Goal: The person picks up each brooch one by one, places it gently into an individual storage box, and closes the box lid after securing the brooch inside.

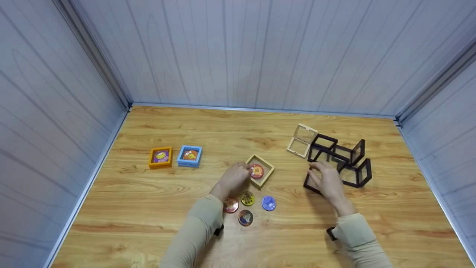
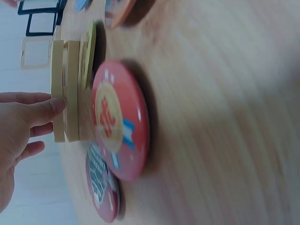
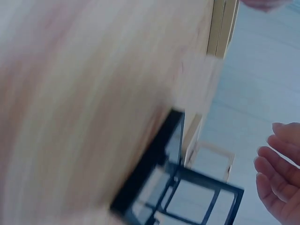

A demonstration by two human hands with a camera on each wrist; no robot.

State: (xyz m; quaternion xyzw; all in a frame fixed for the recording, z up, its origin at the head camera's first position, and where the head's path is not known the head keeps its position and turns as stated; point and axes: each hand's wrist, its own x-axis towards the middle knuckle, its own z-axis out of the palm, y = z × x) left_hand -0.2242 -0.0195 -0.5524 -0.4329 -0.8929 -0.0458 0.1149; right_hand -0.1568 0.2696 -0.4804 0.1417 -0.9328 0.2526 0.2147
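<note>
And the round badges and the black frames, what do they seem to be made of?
Round badges: probably coated metal or plastic, glossy, with pale glints on some faces. Black frames: likely rigid plastic, rather matte, from their straight, evenly dark bars; painted wood remains possible.

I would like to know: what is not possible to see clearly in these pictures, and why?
Front black frame, head view: partly covered by the right hand.
Blue badge, head view: its print is too small to read.
Inside of the pale yellow frame, left wrist view: hidden by the frame's own side.
Left hand, left wrist view: cut off by the left edge.
</note>
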